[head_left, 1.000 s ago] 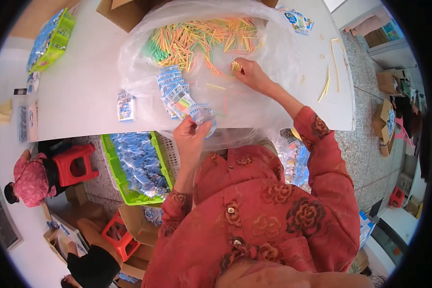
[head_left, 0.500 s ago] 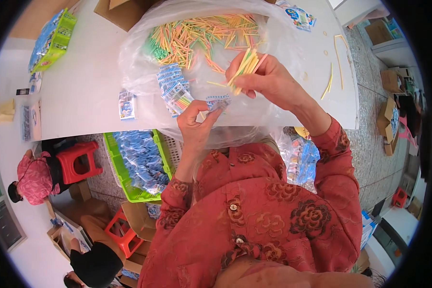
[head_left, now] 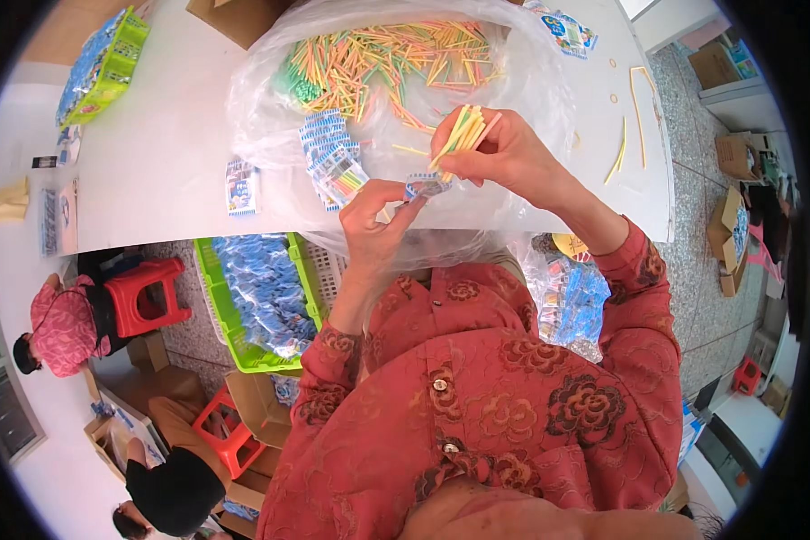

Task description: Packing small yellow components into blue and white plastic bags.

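My right hand (head_left: 506, 160) pinches a bunch of thin candy-coloured sticks (head_left: 470, 130), mostly yellow with some pink and green. Their lower ends are at the mouth of a small blue-and-white plastic packet (head_left: 426, 186). That packet is gripped between the thumb and fingers of my left hand (head_left: 376, 216). Whether any stick is inside it, I cannot tell. Just beyond my left hand lies an overlapping row of similar packets (head_left: 326, 135), the nearest one showing coloured sticks. Past both hands, a loose pile of sticks (head_left: 396, 63) rests on a clear plastic sheet or bag (head_left: 252, 99).
On the white table (head_left: 171, 162) lie a single packet (head_left: 241, 187), a green basket (head_left: 108, 67) and, at right, stray yellow sticks (head_left: 619, 148). Below the edge stands a green crate (head_left: 243, 355) of packets. Two people (head_left: 67, 319) are at the left, near red stools (head_left: 148, 297).
My right hand has come down and slightly right, bringing the sticks to the packet's mouth. My left hand has shifted a little to the right with the packet.
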Demonstrator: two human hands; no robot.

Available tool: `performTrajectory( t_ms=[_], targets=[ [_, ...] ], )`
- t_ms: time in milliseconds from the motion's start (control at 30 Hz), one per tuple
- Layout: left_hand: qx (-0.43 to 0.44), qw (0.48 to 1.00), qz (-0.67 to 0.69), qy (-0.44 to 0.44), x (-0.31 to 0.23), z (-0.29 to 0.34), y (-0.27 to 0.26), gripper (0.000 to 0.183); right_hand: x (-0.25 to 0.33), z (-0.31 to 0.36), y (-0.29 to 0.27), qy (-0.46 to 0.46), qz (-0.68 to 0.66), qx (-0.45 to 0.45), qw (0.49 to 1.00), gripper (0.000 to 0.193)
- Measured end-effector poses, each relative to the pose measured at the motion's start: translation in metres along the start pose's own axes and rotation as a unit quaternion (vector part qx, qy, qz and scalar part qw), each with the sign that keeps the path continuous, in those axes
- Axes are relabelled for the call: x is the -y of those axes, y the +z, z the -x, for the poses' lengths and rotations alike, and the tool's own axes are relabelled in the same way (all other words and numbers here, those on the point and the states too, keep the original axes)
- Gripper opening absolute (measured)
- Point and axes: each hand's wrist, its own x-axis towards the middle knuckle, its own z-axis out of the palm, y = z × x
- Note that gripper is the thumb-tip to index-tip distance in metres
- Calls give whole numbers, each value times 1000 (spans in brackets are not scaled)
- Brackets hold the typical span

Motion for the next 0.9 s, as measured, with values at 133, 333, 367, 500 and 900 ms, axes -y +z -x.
performTrajectory(
  t_ms=[133, 333, 367, 500, 900],
  targets=[
    [1, 1000, -2, 5, 3, 2, 0, 14, 4, 0, 2, -33, -5, 0, 999, 4],
    [14, 1000, -6, -22, -4, 1, 0, 14, 3, 2, 2, -27, 7, 21, 999, 5],
    [16, 1000, -6, -23, -4, 1, 0, 14, 3, 1, 1, -18, 25, 20, 999, 5],
    [18, 1000, -9, -4, -2, 2, 1, 14, -5, 1, 1, -40, 25, 18, 999, 5],
    [47, 988, 93, -110, 5, -10, 9, 8, -1, -5, -7, -52, 217, 5, 975, 8]
  ],
)
